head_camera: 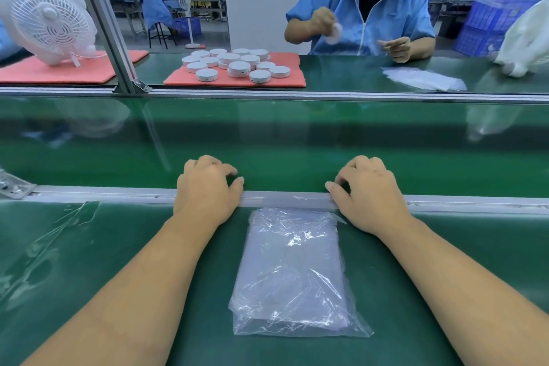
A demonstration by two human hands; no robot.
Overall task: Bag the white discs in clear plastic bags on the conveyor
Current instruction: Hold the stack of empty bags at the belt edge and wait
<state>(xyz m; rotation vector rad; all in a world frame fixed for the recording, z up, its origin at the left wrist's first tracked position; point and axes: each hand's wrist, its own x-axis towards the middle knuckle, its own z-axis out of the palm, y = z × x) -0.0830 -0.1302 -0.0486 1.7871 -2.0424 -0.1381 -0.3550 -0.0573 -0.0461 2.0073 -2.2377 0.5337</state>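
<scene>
A stack of clear plastic bags (292,273) lies on the green bench in front of me, between my forearms. My left hand (206,187) rests on the metal rail (285,197) at the conveyor's near edge, fingers loosely curled and empty. My right hand (367,190) rests on the same rail further right, also loosely curled and empty. Several white discs (237,65) sit on a pink mat (292,80) across the green conveyor belt (267,140), far from both hands. No disc lies on my side.
A person in a blue coat (365,15) sits opposite, holding a disc in a bag. More clear bags (421,79) lie at the far right. A white fan (49,19) stands far left on another pink mat. A metal post (110,33) rises left of the discs.
</scene>
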